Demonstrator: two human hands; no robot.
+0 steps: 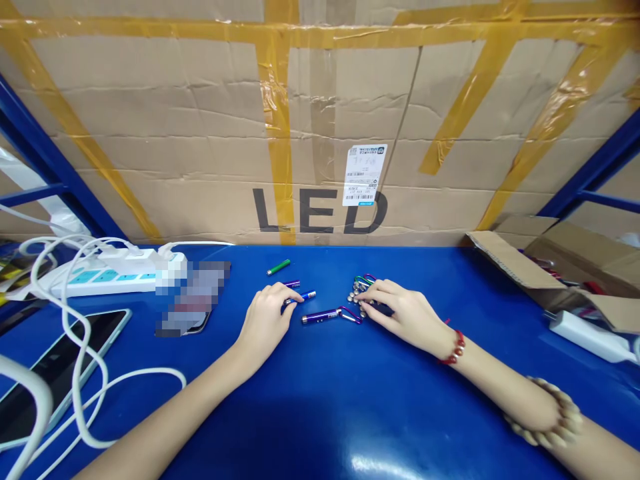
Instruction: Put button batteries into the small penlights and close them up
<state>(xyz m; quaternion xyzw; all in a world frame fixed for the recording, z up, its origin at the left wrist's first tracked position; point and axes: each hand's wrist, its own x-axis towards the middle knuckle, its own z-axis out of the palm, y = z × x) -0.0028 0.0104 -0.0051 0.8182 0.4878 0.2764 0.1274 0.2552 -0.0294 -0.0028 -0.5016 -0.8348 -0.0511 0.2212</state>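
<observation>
My left hand (267,320) has its thumb and fingers closed on a small blue metal tube (308,295), like a mini flashlight body, low over the table. Behind it, a purple tube (291,284) and a green tube (279,267) lie apart. Between my hands rests a purple pen-style flashlight (321,317) with a purple carabiner (351,316) at its right end. Fingertips of my right hand (403,313) are drawn together at a pile of small silver round pieces (352,298), perhaps button cells. Coloured carabiners (369,277) lie behind these. What the right fingers pinch is hidden.
A white power strip (110,273) with tangled cables stands at the left, near a phone (200,320) and a tablet-like device (65,370). On the right are an open carton (525,267) and a white adapter (593,335). A large taped cardboard box (210,147) closes off the back.
</observation>
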